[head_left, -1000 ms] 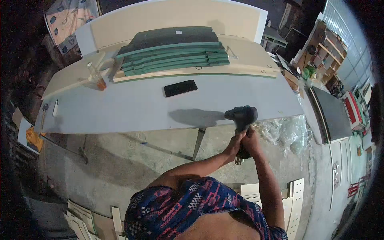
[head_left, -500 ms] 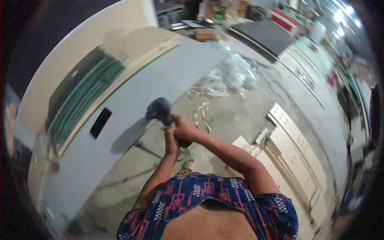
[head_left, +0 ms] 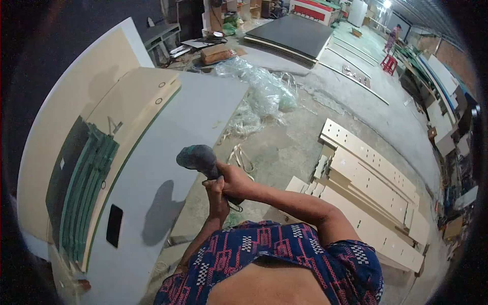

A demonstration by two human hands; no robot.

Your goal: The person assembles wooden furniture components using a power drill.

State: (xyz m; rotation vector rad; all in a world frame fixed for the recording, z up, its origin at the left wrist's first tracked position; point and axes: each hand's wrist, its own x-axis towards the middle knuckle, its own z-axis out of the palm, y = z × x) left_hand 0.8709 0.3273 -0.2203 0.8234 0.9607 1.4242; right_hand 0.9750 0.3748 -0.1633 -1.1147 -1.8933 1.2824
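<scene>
A long grey panel ran down the left of the frame, with a stack of green-edged boards on its far-left side. Pale drilled boards lay on the floor at right. At centre, the dark drill hung over the panel's near edge. The right hand and left hand were both wrapped tight around its handle, just below and right of its body. A black phone lay on the panel at lower left.

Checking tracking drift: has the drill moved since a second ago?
No. The drill sits at the near edge of the grey panel, past the phone, as before; only the view swung.
</scene>
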